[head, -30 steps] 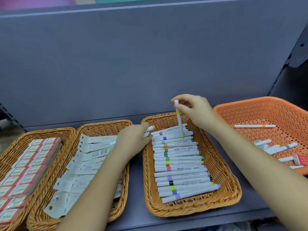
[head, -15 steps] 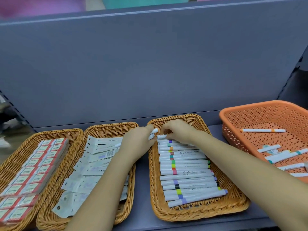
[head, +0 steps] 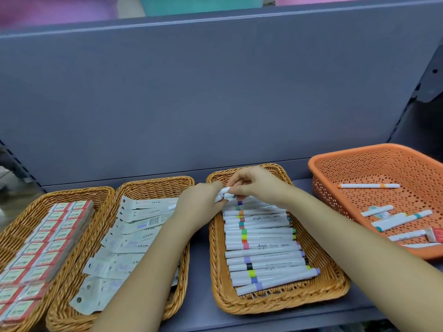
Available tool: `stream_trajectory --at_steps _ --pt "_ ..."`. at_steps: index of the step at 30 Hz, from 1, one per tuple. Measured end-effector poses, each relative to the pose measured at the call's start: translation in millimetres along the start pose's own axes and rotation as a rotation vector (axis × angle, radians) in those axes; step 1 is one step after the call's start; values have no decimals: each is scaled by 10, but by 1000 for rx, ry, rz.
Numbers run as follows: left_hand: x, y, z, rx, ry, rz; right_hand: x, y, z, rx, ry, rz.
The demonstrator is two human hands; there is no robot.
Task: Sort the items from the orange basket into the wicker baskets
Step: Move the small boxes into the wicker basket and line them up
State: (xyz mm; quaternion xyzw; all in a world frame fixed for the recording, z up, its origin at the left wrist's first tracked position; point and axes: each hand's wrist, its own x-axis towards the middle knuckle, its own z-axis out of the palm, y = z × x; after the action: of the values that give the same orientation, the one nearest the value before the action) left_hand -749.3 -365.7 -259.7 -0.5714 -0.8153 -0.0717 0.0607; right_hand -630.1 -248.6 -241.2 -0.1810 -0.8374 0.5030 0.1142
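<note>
Grey shelf (head: 199,315) carries everything, with a tall grey back panel (head: 215,97) rising behind both hands, so reaches have to come in from the front. Orange basket (head: 374,154), well off to the right of the right hand (head: 256,185), holds loose markers and a small red-edged pack, so sorting looks unfinished. Directly under both hands sits the wicker basket of markers (head: 275,305); its white pens lie side by side in one row, colour bands lined up, probably to keep them tidy and easy to count. Under the left forearm lies a second wicker basket (head: 155,185) of flat pale packets, and farthest left of the left hand (head: 201,202) a third wicker basket (head: 79,195) holds red-edged boxes in rows.

Both hands meet at the far end of the marker row. A white marker (head: 223,194) sits between them: the left hand's fingers curl round it while the right hand's fingertips pinch its end, seemingly to settle it level with the row. Basket rims and the crossed left forearm crowd that corner.
</note>
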Motion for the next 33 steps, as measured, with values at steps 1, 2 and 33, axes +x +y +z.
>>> stream_trajectory --at_steps 1,2,33 --pt "-1 -1 2 2 -4 4 -16 23 -37 8 20 9" --pt "-2 -6 2 5 -7 1 -36 57 -91 29 55 21" --pt "-5 -57 -48 -105 -6 -52 -32 267 -56 -905 -78 -90"
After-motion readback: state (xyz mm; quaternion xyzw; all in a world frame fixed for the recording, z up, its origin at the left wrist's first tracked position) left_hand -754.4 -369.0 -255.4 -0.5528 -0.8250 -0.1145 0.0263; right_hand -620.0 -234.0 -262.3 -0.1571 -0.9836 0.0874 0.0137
